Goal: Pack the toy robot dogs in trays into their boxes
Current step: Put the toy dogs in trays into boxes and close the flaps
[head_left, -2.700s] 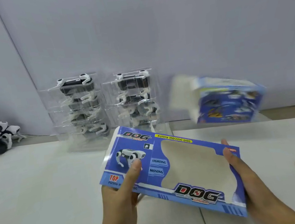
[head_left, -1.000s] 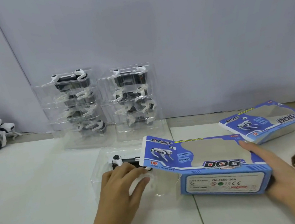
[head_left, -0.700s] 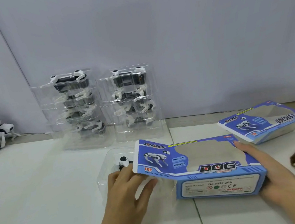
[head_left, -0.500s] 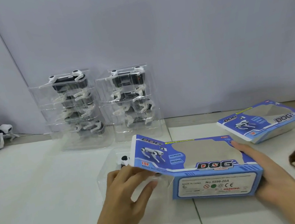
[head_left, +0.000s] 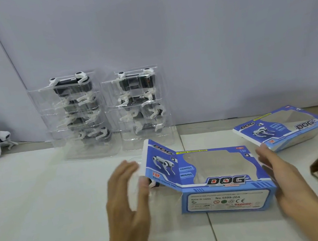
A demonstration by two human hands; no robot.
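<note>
Left hand [head_left: 124, 196], fingers spread, is pushing the light, flimsy clear tray [head_left: 161, 199] into the thin cardboard box [head_left: 223, 189]; right hand [head_left: 281, 180] is bracing its end, fingers flat.

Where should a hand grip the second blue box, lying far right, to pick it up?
Judging by its pose, grip the second box across its two long edges, coming from above on the near side. It lies flat, window up, apart from the box between the left hand and right hand; the window film looks too flimsy to press.
</note>
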